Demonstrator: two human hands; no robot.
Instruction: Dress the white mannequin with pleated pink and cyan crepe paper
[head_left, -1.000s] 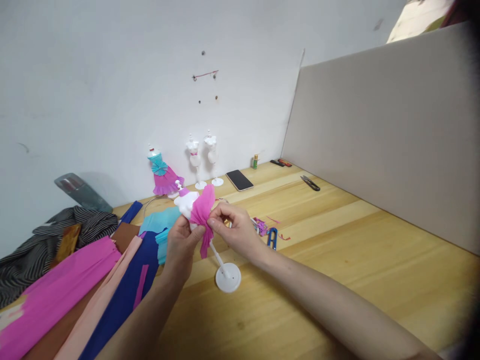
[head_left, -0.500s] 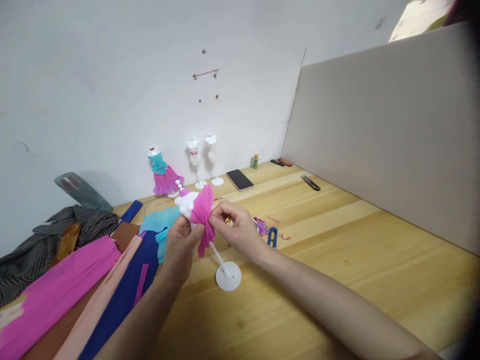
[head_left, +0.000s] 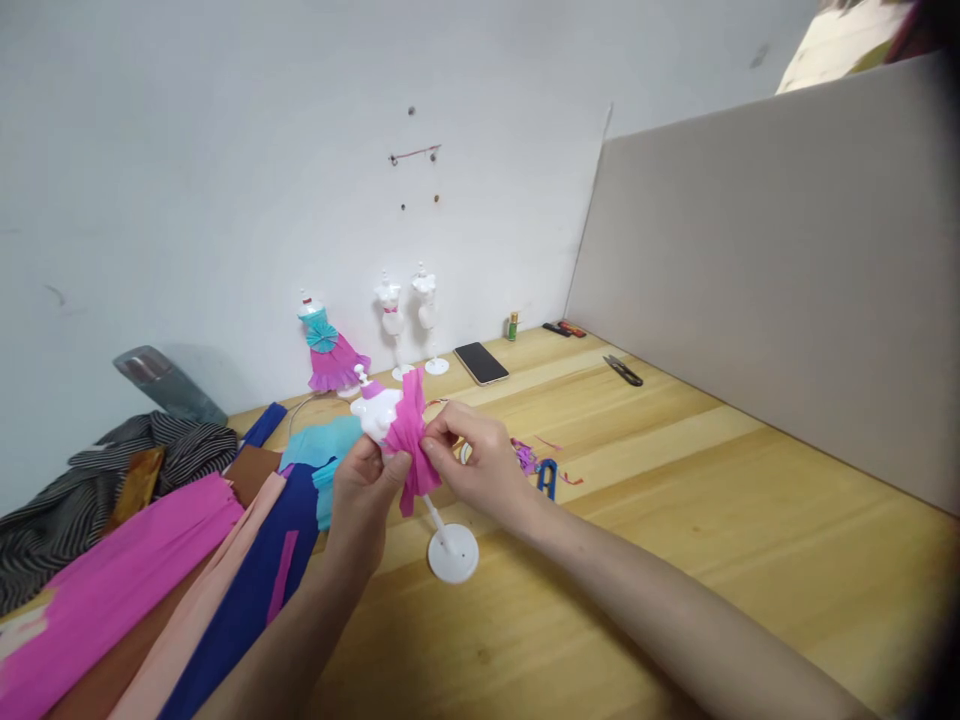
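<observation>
A small white doll dress form (head_left: pixel 375 412) with a purple neck band is held tilted above the table, its round base (head_left: pixel 453 554) towards me. Pink crepe paper (head_left: pixel 409 432) is gathered around its torso and flares out in folds. My left hand (head_left: pixel 369 480) grips the dress form and the paper from the left, thumb on the paper. My right hand (head_left: pixel 466 450) pinches the paper's right side between thumb and fingers. The fingers behind the form are hidden.
Crepe paper strips (head_left: pixel 142 560) and a striped cloth (head_left: pixel 157 450) lie at left. Behind stand a dressed form (head_left: pixel 330 350) and two bare-looking forms (head_left: pixel 426 315). A phone (head_left: pixel 481 363), black snips (head_left: pixel 622 370), blue snips (head_left: pixel 547 480) and paper scraps (head_left: pixel 524 456) lie on the table.
The pink paper's upper part has narrowed and folded slightly. Both hands keep their hold, the right shifting a little rightward. The whole view has moved slightly.
</observation>
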